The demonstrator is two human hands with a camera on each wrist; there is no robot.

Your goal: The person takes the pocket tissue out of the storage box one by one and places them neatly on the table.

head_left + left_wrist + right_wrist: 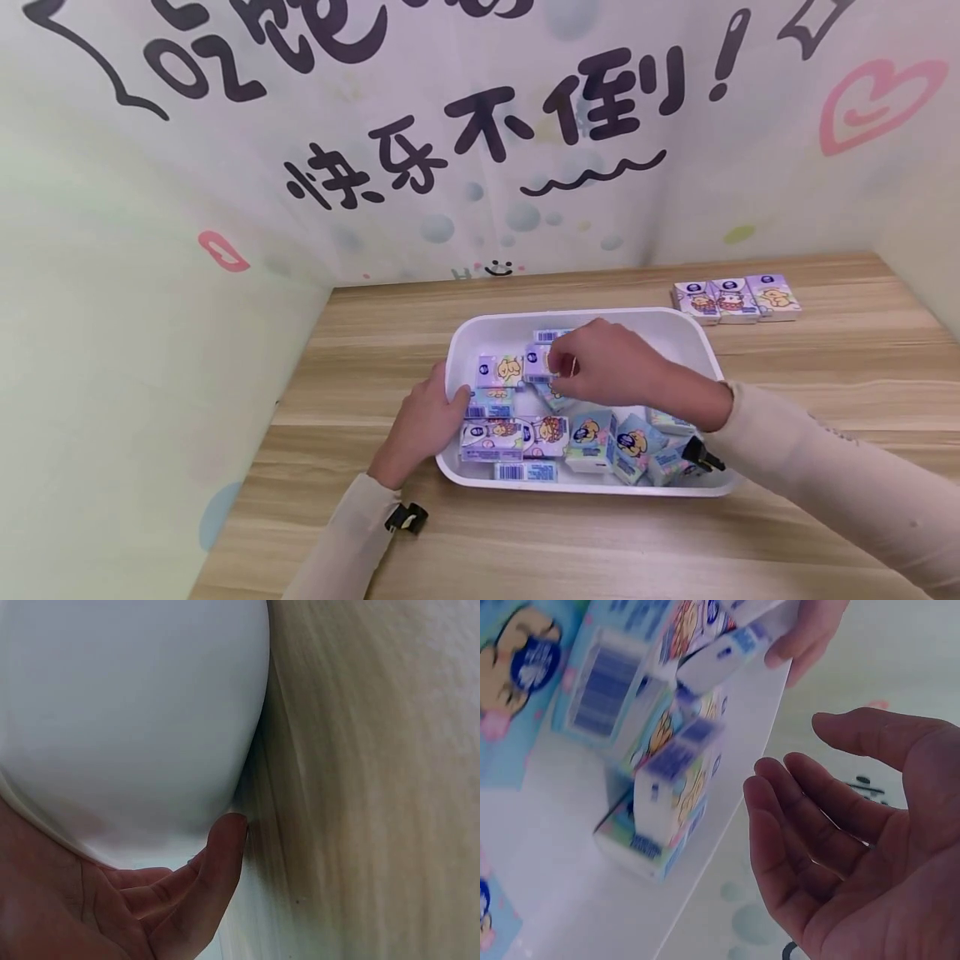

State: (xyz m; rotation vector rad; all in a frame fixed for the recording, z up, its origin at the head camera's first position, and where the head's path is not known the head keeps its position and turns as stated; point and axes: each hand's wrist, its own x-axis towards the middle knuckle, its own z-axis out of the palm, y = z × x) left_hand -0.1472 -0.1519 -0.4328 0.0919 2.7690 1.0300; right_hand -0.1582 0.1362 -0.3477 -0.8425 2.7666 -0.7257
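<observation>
A white plastic tub stands on the wooden table with several small tissue packs in it, purple and light blue with cartoon animals. My left hand grips the tub's left side, thumb over the rim and fingers against the outer wall. Over the middle of the tub is my right hand, its fingertips right by a purple tissue pack. The right wrist view shows the fingers loosely bent, thumb apart, with nothing between them. Beneath them a tissue pack stands on another against the tub wall.
Three tissue packs sit in a row on the table behind the tub, to the right. A white printed cloth with large black lettering rises at the table's back edge and along the left. Dark straps are on both wrists.
</observation>
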